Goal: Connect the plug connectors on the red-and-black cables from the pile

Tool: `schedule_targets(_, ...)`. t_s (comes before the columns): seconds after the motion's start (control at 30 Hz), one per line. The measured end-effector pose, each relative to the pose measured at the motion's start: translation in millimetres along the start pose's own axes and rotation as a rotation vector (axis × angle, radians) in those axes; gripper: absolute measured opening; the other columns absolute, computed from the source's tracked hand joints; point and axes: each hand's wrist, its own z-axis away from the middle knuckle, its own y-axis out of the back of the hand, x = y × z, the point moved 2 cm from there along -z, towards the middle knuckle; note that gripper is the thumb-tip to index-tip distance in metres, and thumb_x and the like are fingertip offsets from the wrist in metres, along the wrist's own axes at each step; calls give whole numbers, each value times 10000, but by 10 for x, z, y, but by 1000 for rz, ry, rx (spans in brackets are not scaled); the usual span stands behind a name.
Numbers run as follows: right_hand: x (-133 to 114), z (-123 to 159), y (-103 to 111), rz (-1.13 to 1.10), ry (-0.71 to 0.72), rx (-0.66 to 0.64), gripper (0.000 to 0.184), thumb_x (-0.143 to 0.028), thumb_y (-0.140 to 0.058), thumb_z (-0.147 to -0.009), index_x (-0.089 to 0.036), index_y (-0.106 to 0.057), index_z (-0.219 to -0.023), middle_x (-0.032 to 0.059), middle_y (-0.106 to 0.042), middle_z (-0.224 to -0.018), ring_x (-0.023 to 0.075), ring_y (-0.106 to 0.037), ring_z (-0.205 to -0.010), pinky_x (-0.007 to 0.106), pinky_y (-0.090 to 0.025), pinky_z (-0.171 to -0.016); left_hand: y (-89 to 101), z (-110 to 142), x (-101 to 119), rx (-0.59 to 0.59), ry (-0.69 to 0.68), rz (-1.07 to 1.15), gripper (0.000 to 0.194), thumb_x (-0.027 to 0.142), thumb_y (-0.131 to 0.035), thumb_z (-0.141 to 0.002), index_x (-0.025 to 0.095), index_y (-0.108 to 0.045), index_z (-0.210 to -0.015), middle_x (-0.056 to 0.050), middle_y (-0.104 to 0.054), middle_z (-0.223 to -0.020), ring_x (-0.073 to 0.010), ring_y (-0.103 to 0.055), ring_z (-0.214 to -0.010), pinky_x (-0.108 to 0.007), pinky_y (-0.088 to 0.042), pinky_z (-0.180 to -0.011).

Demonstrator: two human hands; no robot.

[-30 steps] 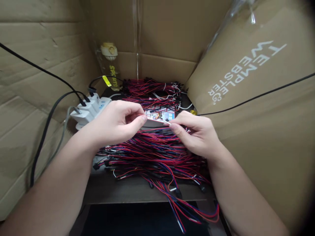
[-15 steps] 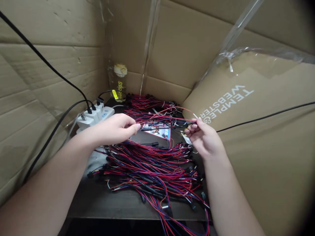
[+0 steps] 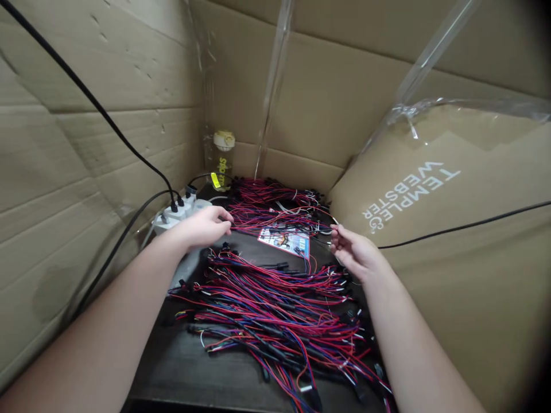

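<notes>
My left hand (image 3: 210, 225) is closed in a pinch at the left end of a thin wire harness (image 3: 297, 230), its fingertips partly hidden from view. At the right end, the fingers of my right hand (image 3: 353, 250) are closed on the same harness, which stretches between both hands above the table. A red wire with a white tip loops up near my right fingers. Below lies a wide pile of red, blue and black wire harnesses (image 3: 275, 310) with black connectors. Another pile of harnesses (image 3: 271, 198) sits behind the held one. A printed card (image 3: 286, 244) lies beneath my hands.
A white power strip (image 3: 172, 221) with black plugs stands at the left. In the back corner is a bottle (image 3: 224, 158) with a cream lid. Cardboard walls (image 3: 327, 103) enclose the dark table (image 3: 185, 373). A black cable (image 3: 465, 225) crosses on the right.
The view has shifted, so the scene sits lower and farther right. My hands have moved apart, the left one drawing leftward along the harness, and more of the card shows.
</notes>
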Motion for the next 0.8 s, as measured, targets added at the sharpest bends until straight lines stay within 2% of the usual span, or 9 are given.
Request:
schedule_targets(0.1, 27, -153, 36, 103, -11, -1, 84, -82, -757, -850, -151, -725, -814, 9, -697, -674, 76, -585, -526, 170, -529, -509, -46, -88, -79, -3, 14, -2, 351, 127, -568, -803, 180, -689, -1128, -49, -817, -922, -193, -749, -825, -249, -511, -651)
schedule_targets(0.23, 106, -313, 61, 246, 44, 31, 121, -60, -811, -774, -146, -735, -810, 29, -752, -741, 68, -596, -547, 144, -509, -491, -117, -276, -188, 66, 12, -34, 278, 140, -601, -834, 154, -681, -1099, -109, -804, -1045, -222, -765, -956, -277, -563, -790)
schedule_targets(0.4, 256, -463, 76, 430, 148, 59, 154, -159, -867, -731, -119, -729, -789, 62, -762, -745, 69, -586, -529, 143, -444, -447, -218, -495, -338, 152, -18, -97, 251, 149, -667, -836, 144, -659, -1086, -123, -787, -1092, -211, -762, -999, -279, -572, -889)
schedule_targets(0.47, 296, -520, 80, 495, 205, 73, 207, -205, -869, -735, -109, -726, -850, 60, -751, -712, 64, -548, -483, 155, -419, -430, -251, -529, -381, 170, -25, -137, 277, 133, -683, -823, 148, -652, -1098, -118, -785, -1096, -210, -760, -1014, -282, -570, -898)
schedule_targets(0.53, 321, -570, 87, 552, 258, 94, 327, -246, -868, -741, -103, -709, -989, 47, -738, -678, 70, -523, -448, 171, -412, -423, -279, -529, -400, 181, -22, -183, 334, 139, -696, -815, 149, -638, -1144, -117, -784, -1097, -225, -756, -1030, -304, -570, -908)
schedule_targets(0.6, 333, -603, 102, 600, 297, 116, 467, -273, -862, -750, -103, -657, -1133, 35, -732, -662, 80, -519, -431, 183, -416, -422, -294, -502, -390, 190, -14, -234, 422, 193, -717, -817, 153, -610, -1223, -120, -779, -1119, -247, -749, -1044, -338, -572, -922)
schedule_targets(0.67, 337, -613, 123, 644, 315, 128, 521, -288, -841, -771, -107, -609, -1201, 40, -743, -684, 87, -524, -425, 188, -420, -418, -286, -462, -354, 200, -13, -295, 505, 258, -743, -806, 171, -592, -1281, -122, -763, -1185, -276, -728, -1102, -374, -562, -964)
schedule_targets(0.73, 340, -603, 142, 690, 312, 125, 448, -293, -812, -795, -118, -613, -1156, 59, -759, -715, 88, -525, -416, 193, -418, -410, -253, -420, -304, 213, -12, -371, 537, 282, -767, -772, 181, -617, -1278, -136, -729, -1265, -322, -678, -1207, -414, -526, -1043)
schedule_targets(0.8, 348, -583, 151, 741, 292, 100, 284, -287, -780, -817, -127, -651, -1012, 80, -769, -730, 82, -516, -401, 192, -404, -395, -206, -383, -260, 224, 11, -448, 523, 292, -792, -721, 172, -676, -1216, -168, -704, -1278, -393, -615, -1287, -465, -491, -1087)
